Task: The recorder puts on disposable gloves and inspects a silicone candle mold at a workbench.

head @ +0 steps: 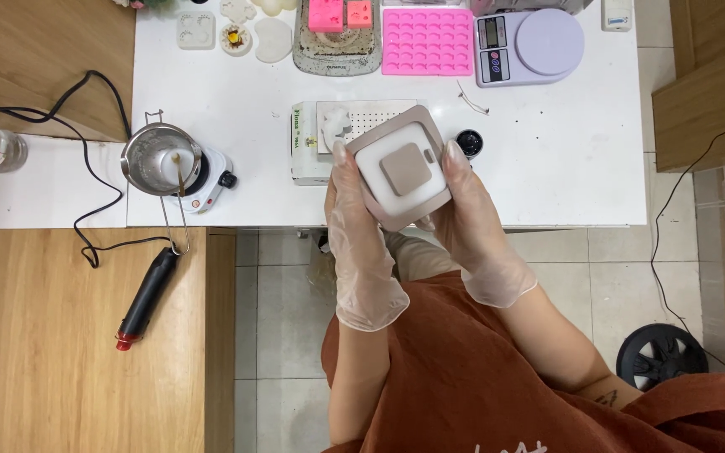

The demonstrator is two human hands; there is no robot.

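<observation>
Both my hands wear thin clear gloves and hold a square taupe mould filled with white material, with a small raised taupe square in its middle. My left hand grips its left edge and my right hand grips its right edge. The mould hangs above the front edge of the white table, tilted slightly. Under it lies a white perforated board with a small white cast piece on it.
A metal pot sits on a small white hot plate at the left. A black heat tool lies on the wooden surface. Pink moulds, a lilac scale, white moulds and a small black jar stand further back.
</observation>
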